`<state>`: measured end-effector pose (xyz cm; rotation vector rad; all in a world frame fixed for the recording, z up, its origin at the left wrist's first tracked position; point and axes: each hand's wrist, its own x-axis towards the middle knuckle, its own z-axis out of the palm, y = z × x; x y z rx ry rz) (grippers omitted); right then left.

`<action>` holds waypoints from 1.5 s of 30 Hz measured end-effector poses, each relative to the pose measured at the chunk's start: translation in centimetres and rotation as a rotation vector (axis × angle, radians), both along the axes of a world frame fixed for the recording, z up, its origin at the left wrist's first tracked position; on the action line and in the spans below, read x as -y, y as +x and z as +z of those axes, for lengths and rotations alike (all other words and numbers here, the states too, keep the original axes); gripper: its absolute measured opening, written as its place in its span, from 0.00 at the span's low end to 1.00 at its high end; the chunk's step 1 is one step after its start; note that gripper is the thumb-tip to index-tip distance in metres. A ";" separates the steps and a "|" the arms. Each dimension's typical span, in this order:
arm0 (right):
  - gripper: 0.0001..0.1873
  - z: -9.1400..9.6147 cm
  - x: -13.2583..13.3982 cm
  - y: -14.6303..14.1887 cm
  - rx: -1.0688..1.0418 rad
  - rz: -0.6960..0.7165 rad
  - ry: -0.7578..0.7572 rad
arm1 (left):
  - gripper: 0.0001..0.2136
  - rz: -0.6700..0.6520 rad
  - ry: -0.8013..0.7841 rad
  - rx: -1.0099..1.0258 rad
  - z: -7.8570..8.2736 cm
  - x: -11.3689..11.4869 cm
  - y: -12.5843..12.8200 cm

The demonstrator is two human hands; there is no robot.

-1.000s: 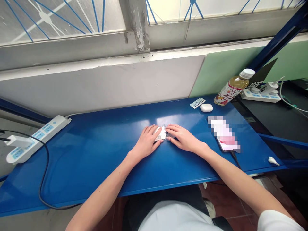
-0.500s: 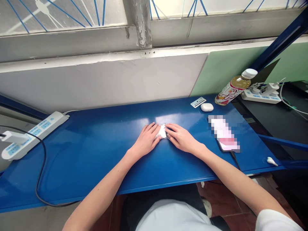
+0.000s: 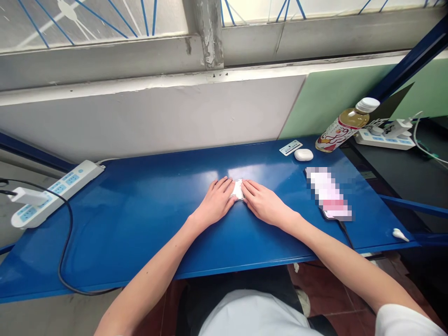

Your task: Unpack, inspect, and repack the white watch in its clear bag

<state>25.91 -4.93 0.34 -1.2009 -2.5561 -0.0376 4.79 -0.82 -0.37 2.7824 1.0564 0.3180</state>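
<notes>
A small white packet (image 3: 238,189) with a shiny, crinkled edge lies on the blue desk (image 3: 140,224) between my hands. My left hand (image 3: 219,198) holds its left side, the fingers slightly fanned over the edge and the thumb at the near corner. On the opposite side my right hand (image 3: 261,200) grips the packet, its fingers close together along the edge. Both palms face down, low over the desk. The packet's left and right ends are hidden under my fingers.
A power strip (image 3: 59,191) with a black cable stands at the left. On the right are a phone (image 3: 331,193) on a cable, a white earbud case (image 3: 303,155), a card (image 3: 290,148), a drink bottle (image 3: 345,126) and a loose earbud (image 3: 400,234).
My right fingers have come closer together and lie further over the packet's right edge. My left hand has barely moved. The whole view has shifted slightly.
</notes>
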 end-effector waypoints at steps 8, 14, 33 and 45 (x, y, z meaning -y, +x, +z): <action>0.24 -0.4 0.0 -0.3 0.089 0.020 0.037 | 0.23 -0.006 0.006 -0.034 -0.5 -0.1 0.0; 0.24 -0.3 -0.4 -0.6 0.031 0.041 0.019 | 0.23 -0.006 -0.021 0.012 -0.2 0.0 -0.1; 0.10 0.9 -2.0 2.9 -0.693 -0.024 -0.129 | 0.23 -0.176 -0.134 0.467 0.4 0.3 -0.2; 0.13 0.9 -1.9 2.5 -1.154 -0.240 -0.517 | 0.23 0.071 -0.119 0.565 0.5 0.4 -0.4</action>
